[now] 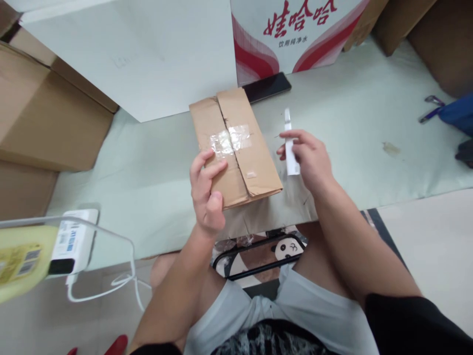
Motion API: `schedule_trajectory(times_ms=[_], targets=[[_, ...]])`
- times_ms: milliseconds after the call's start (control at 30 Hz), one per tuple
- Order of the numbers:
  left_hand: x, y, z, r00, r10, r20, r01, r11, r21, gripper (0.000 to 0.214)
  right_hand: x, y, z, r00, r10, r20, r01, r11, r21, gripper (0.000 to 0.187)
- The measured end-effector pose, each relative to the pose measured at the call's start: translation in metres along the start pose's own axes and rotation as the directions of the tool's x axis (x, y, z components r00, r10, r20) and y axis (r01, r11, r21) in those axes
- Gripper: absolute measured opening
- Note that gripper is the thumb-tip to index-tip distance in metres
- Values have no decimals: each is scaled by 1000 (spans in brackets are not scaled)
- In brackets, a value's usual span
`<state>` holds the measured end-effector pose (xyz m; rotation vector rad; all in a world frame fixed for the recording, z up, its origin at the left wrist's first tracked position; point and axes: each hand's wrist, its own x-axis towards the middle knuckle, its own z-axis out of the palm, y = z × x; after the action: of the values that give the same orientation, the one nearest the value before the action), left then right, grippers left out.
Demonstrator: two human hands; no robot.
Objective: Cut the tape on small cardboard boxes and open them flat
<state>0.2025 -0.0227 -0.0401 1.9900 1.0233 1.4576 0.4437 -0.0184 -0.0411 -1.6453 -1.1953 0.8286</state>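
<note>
A flat brown cardboard box [254,148] lies tilted on the pale cloth, with clear tape [240,137] across its middle seam. The tape looks parted along that seam. My left hand [207,192] grips the box's near left side, fingertips on the top face and thumb at the near edge. Just right of the box, my right hand [308,155] pinches a slim white tool [291,160] that looks like a box cutter. Its narrow end points away from me, apart from the box. The palm side of the right hand is hidden.
Behind the box lies a black phone [271,88], against a white carton with red print [291,44]. A larger white box [133,59] and brown cartons [55,113] stand left. A white power bank [76,241] with a cable sits front left; a blue item [458,113] lies right.
</note>
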Motion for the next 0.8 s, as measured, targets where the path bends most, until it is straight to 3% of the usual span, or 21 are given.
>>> schedule_trajectory(times_ms=[67,167,233,400,467,533,700,800], targets=[[-6,4,5,1000,22,12,-23,999,28,48,8,-2,-3,994,-81,-75,95,973,209,39],[-13,7,14,990,137,42,-140,987,84,56,13,-13,-9,951,-162,-263,242,919,310,31],[-15,8,19,976,211,54,-217,969,122,56,8,-26,-12,898,-216,-383,354,872,339,29],[-17,15,25,969,243,40,-246,958,146,51,-28,-65,-10,698,-444,-562,601,790,122,29],[-16,17,25,969,244,36,-246,959,143,50,-43,-75,-5,664,-488,-566,626,777,64,23],[-15,19,26,969,245,39,-248,958,143,50,-53,-82,0,668,-527,-526,622,783,5,23],[-15,17,26,964,262,37,-264,957,119,51,-66,-91,7,794,-575,-199,527,813,-246,14],[-15,16,26,964,263,36,-266,959,98,51,-67,-91,9,812,-575,-97,527,794,-302,17]])
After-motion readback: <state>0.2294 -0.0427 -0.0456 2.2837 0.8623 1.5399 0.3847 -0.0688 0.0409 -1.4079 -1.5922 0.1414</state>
